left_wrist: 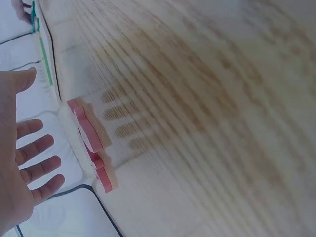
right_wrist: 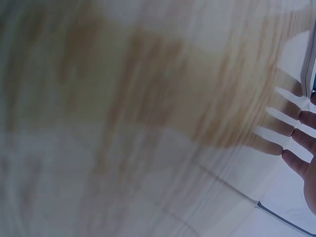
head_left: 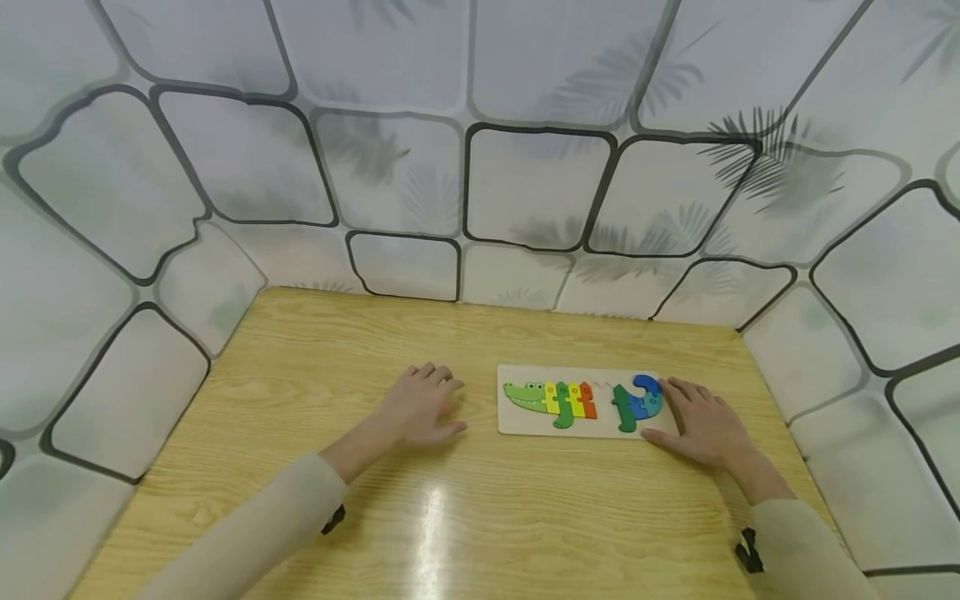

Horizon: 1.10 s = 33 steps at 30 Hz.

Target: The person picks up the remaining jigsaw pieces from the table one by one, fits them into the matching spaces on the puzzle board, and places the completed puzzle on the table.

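A pale wooden puzzle board (head_left: 517,425) lies on the table with a crocodile puzzle on it. Its light green head (head_left: 527,398), yellow, green and orange pieces sit at the left; a dark green leg piece (head_left: 624,408) and blue tail pieces (head_left: 648,394) sit at the right, with bare board between. My right hand (head_left: 705,425) rests at the board's right end, thumb by the lower edge, fingers extended. Left of the board, my left hand (head_left: 422,407) hovers with spread, slightly bent fingers. Red puzzle pieces (left_wrist: 89,131) lie beneath it, mostly hidden from the head view.
The wooden table (head_left: 337,333) runs back to a stone-patterned wall covering (head_left: 540,187), which also stands along both sides. A light reflection (head_left: 430,533) shows on the tabletop near the front.
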Each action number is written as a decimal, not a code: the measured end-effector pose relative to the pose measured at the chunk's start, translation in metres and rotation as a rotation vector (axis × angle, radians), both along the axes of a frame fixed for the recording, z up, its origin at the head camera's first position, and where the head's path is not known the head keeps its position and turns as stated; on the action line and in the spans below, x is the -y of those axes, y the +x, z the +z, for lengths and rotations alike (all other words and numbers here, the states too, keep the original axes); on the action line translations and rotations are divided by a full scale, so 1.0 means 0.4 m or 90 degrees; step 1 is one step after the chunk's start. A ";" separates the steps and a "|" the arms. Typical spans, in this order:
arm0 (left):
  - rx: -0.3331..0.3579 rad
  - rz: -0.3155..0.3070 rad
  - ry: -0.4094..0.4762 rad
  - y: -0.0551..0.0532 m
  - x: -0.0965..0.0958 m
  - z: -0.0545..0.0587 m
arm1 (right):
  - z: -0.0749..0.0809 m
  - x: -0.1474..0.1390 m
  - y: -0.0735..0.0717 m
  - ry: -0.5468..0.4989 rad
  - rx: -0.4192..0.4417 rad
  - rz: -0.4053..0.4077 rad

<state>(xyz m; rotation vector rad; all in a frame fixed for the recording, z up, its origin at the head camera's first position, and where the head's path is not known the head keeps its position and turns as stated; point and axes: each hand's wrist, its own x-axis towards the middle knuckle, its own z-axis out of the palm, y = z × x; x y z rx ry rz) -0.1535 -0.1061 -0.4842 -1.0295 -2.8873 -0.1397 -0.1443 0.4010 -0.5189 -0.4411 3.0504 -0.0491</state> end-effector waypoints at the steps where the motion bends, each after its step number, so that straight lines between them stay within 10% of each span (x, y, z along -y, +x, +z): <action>1: 0.001 0.006 0.005 0.004 0.004 0.001 | 0.000 0.000 0.000 0.000 -0.001 0.000; 24: -0.087 0.112 0.025 0.070 0.095 -0.023 | -0.008 -0.007 -0.001 0.001 -0.008 -0.001; 33: -0.051 0.164 -0.009 0.083 0.088 -0.025 | -0.016 -0.010 -0.005 0.004 -0.010 0.003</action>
